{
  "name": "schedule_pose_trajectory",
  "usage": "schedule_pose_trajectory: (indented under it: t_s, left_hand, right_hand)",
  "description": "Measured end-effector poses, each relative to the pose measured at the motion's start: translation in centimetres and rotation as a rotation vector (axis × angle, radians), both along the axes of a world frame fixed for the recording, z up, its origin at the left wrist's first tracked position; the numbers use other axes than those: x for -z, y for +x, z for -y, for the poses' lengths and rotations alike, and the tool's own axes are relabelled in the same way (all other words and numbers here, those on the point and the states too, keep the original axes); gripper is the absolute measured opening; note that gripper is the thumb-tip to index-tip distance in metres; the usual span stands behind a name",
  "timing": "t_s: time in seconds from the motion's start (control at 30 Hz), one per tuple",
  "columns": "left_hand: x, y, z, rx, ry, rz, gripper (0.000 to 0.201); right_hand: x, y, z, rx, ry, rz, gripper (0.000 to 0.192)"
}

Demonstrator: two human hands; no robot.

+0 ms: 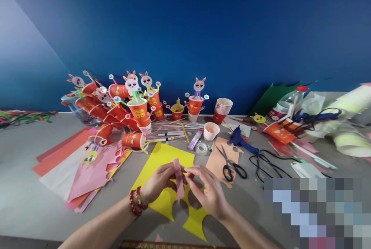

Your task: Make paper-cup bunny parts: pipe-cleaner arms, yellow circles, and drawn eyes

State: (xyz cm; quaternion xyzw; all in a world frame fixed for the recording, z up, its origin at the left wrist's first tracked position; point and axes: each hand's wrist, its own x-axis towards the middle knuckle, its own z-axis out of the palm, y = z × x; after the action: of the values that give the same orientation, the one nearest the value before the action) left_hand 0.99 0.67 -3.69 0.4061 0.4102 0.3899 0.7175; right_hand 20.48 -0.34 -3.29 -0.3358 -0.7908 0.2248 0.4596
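Pink paper strip (179,179): we count one, lower centre, pinched between fingertips of left hand (159,181) and right hand (207,191); one scissors (232,166) to right.

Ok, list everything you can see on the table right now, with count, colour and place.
pink paper strip: one, pink, pinched between both hands
yellow paper sheet: one, yellow with cut-out holes, under the hands
scissors: one, black, right of the hands
glue gun: one, blue, behind the scissors
bunny cup figures: many, red-orange, back left
cup stack: one, red-orange, back centre
paper sheets: several, pink, orange, white, left
left hand: one, beaded bracelet on wrist
right hand: one, bare
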Motion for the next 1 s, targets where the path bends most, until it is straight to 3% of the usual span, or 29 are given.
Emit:
schedule_pose_trajectory:
  t_s: [0.1, 0.23, 0.37, 0.67, 0.8, 1.0]
  left_hand:
    - [0.0, 0.2, 0.0, 0.008, -0.022, 0.017, 0.039]
    - [-0.2, -0.1, -0.2, -0.001, -0.068, 0.056, 0.043]
    - [-0.1, -0.2, -0.1, 0.013, -0.079, 0.06, 0.042]
    - [-0.3, 0.5, 1.0, 0.231, 0.105, -0.039, 0.042]
    - [-0.1, 0.8, 1.2, 0.279, 0.117, -0.137, 0.042]
    - [0.3, 1.4, 1.5, 0.244, 0.092, -0.175, 0.051]
  right_hand:
    - [-0.1, 0.2, -0.2, -0.037, -0.033, -0.011, 0.028]
    - [-0.3, 0.5, -0.4, -0.154, 0.033, 0.107, 0.029]
    - [-0.2, 0.2, -0.5, -0.21, 0.039, 0.149, 0.018]
    - [0.6, -0.1, -0.4, -0.019, -0.35, -0.043, 0.015]
    - [0.7, -0.2, -0.2, -0.004, -0.42, -0.069, 0.011]
    - [0.9, -0.4, -0.3, 0.052, -0.443, -0.127, 0.014]
